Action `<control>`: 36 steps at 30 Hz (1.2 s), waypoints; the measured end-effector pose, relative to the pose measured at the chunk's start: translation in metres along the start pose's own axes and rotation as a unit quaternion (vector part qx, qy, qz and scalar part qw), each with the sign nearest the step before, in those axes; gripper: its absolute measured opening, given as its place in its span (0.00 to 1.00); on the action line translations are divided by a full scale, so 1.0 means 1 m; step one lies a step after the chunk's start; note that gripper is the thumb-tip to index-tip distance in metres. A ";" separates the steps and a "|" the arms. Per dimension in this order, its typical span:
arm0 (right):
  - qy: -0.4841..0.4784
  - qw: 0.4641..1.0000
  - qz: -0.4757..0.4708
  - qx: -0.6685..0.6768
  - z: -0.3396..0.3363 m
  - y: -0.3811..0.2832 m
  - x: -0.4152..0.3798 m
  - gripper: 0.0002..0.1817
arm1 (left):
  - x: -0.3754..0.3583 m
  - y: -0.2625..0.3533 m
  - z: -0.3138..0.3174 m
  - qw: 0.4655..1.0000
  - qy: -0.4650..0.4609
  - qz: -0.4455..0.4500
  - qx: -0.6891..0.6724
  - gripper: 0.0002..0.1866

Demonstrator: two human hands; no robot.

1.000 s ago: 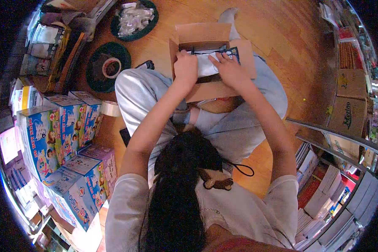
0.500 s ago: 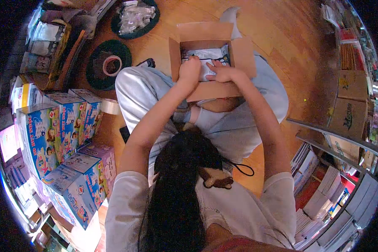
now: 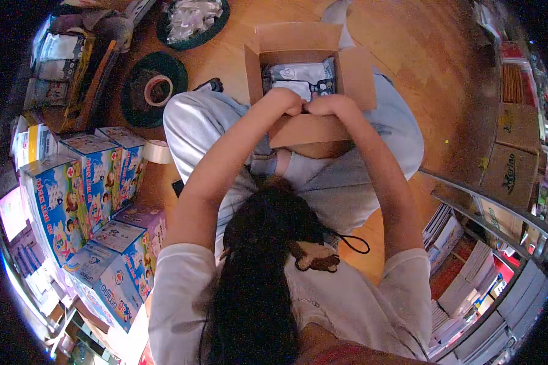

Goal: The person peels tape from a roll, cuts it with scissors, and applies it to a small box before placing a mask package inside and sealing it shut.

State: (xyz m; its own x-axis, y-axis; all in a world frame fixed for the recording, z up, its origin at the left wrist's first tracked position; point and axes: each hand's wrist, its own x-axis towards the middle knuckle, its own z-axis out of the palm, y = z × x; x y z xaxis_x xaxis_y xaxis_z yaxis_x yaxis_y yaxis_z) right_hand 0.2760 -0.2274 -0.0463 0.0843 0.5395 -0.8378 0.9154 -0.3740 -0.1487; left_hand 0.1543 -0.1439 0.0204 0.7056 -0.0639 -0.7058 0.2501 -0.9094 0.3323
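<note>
An open cardboard box (image 3: pixel 298 44) stands between my bent legs, its flaps folded outward. Inside lie white-and-black plastic packets (image 3: pixel 293 72). My left hand (image 3: pixel 288 100) bends down over the box's near side, by the packets' near edge. Close beside it, my right hand (image 3: pixel 327 104) dips in above the near flap (image 3: pixel 310 130). The hands almost meet at the middle. Most fingers of both are hidden below the knuckles and wrists, so their grip cannot be made out.
A roll of tape (image 3: pixel 158 91) rests on a dark green round mat (image 3: pixel 131 100). Another round mat (image 3: pixel 224 24) holds clear plastic wrappings (image 3: pixel 192 19). Colourful cartons (image 3: pixel 58 201) stand stacked at left, with a wide tape roll (image 3: pixel 157 151) beside them. A metal-railed shelf (image 3: pixel 487 204) and brown cartons (image 3: pixel 510 173) line the right.
Both hands have drawn back toward me, from on top of the packets to the near side of the box. More of the packets shows now, and the right hand's fingers are no longer spread.
</note>
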 end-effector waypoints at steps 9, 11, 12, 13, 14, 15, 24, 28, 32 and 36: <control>0.043 0.997 -0.047 -0.049 -0.043 -0.031 -0.057 0.25 | -0.007 -0.002 0.024 0.957 0.207 -0.181 0.097 0.18; 0.050 0.998 -0.033 -0.026 -0.014 -0.006 -0.013 0.25 | 0.017 -0.019 0.040 0.952 0.201 -0.207 0.105 0.19; 0.054 0.998 -0.026 -0.016 -0.006 0.003 0.006 0.25 | 0.028 -0.027 0.042 0.959 0.160 -0.213 0.093 0.20; 0.042 0.999 -0.026 -0.009 -0.008 0.002 0.008 0.25 | 0.026 -0.025 0.039 0.967 0.118 -0.214 0.074 0.21; 0.030 0.999 -0.025 -0.001 -0.011 -0.002 0.006 0.25 | 0.016 -0.017 0.030 0.972 0.075 -0.215 0.056 0.21; 0.022 0.999 -0.025 0.005 -0.018 -0.006 0.003 0.25 | 0.008 -0.011 0.011 0.976 0.037 -0.214 0.032 0.22; 0.536 0.785 -0.128 0.283 -0.030 -0.030 -0.176 0.15 | -0.129 0.016 -0.008 0.837 0.528 0.117 -0.078 0.12; 0.606 0.636 -0.062 0.474 0.005 0.031 -0.199 0.20 | -0.174 0.000 0.018 0.685 0.666 -0.017 -0.293 0.15; 0.475 0.585 -0.174 0.634 0.031 0.027 -0.178 0.32 | -0.145 0.005 0.064 0.743 0.484 0.114 -0.449 0.27; 0.365 0.647 -0.272 0.612 0.038 0.003 -0.170 0.35 | -0.129 0.027 0.064 0.852 0.488 0.101 -0.160 0.37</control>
State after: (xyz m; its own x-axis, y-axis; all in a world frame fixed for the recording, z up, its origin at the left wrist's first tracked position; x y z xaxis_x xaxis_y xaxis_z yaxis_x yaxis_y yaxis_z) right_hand 0.2495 -0.3492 0.0760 0.4526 0.8879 -0.0824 -0.0710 -0.0562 -0.9959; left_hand 0.0280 -0.1869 0.0803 0.9319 0.3081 0.1912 0.1152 -0.7514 0.6497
